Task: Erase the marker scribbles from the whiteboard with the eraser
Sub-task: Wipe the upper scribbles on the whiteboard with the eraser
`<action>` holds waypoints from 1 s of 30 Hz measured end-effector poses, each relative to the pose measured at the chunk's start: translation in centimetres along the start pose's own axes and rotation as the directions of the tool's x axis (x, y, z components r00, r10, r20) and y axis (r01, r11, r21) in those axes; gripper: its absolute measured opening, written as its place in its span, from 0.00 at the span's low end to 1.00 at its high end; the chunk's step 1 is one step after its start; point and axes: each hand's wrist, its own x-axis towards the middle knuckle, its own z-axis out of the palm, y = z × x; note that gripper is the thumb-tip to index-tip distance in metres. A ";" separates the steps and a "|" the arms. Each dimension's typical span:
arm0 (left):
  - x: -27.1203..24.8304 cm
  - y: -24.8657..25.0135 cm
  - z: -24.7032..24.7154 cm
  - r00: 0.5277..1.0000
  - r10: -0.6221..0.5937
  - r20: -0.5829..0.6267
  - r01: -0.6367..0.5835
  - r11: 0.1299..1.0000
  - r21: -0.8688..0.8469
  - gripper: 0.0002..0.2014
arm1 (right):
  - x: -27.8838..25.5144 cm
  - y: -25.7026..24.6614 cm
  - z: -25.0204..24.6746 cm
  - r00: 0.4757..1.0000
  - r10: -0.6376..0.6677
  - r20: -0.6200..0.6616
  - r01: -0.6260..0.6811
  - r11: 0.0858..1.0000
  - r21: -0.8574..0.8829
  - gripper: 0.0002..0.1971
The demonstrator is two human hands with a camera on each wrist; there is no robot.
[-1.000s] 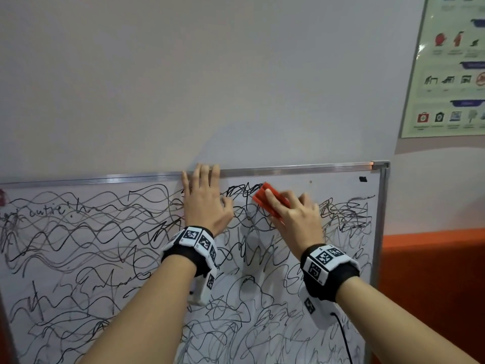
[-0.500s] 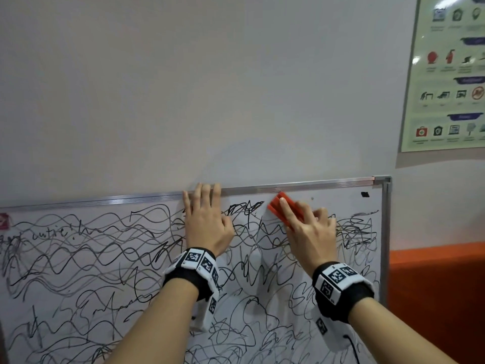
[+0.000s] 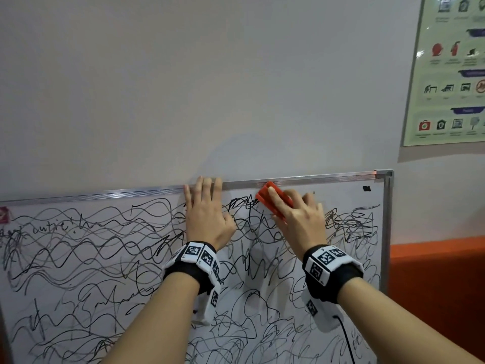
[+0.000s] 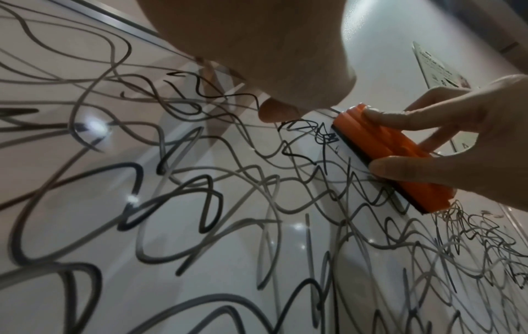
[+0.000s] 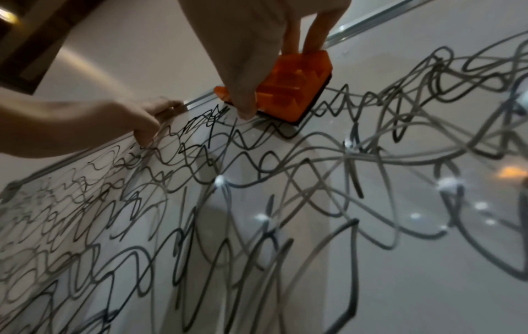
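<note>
Whiteboard scribbled; R hand presses eraser.

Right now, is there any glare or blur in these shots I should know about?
Head view: sharp and evenly lit, right hand slightly smeared. Left wrist view: glare spots on the whiteboard, near scribbles blurred. Right wrist view: more glare dots, eraser clear.

We saw a glossy, smooth whiteboard throwing light glints, framed in brushed silvery metal. The eraser looked like hard orange plastic with a dark felt-like pad; the wall was matt.
</note>
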 end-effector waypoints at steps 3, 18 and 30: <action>0.1 -0.3 -0.5 0.998 0.011 0.059 -0.012 1.000 0.019 0.46 | -0.9 -0.8 0.5 0.999 -0.043 0.012 0.043 0.999 0.018 0.33; 0.0 -0.1 -0.4 0.995 -0.003 0.099 -0.004 0.998 0.066 0.53 | -2.7 -0.7 0.6 0.998 0.054 0.030 -0.056 0.998 0.043 0.34; 0.0 0.2 -1.1 0.991 -0.025 0.134 0.017 0.998 0.058 0.53 | -1.1 -0.2 0.2 0.997 -0.068 0.025 0.069 0.998 -0.011 0.34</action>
